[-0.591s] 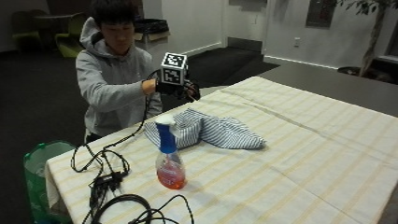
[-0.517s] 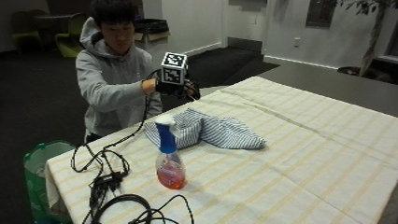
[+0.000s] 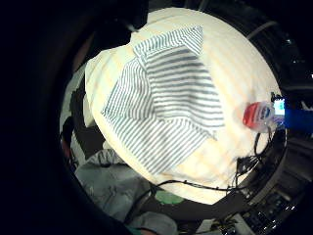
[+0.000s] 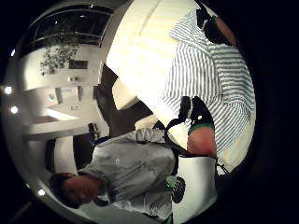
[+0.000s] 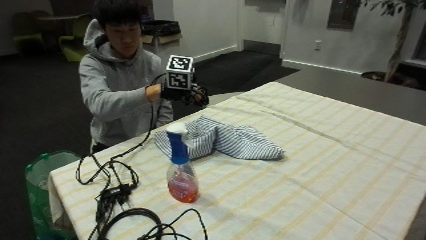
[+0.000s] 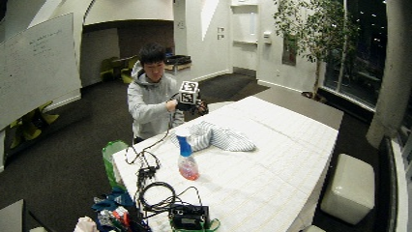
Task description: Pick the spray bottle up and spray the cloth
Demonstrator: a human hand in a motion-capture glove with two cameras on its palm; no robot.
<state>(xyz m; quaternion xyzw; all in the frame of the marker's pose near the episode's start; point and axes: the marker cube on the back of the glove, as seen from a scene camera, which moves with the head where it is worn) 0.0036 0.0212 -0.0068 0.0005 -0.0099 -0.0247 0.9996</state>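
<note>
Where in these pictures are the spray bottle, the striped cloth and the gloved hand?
spray bottle [image 5: 181, 172]: outside view, on its clear body.
striped cloth [image 5: 233, 141]: outside view, on its middle folds.
gloved right hand [image 5: 190, 94]: outside view, on the black glove.

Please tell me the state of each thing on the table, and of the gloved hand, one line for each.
spray bottle: upright on the tablecloth, not held, pink liquid low in it.
cloth: crumpled in a heap on the tablecloth, beyond the bottle, untouched.
right hand: raised above the table edge, over the cloth, holding nothing.
cables: lying loose near the table corner.
tablecloth: spread flat over the table.
</note>
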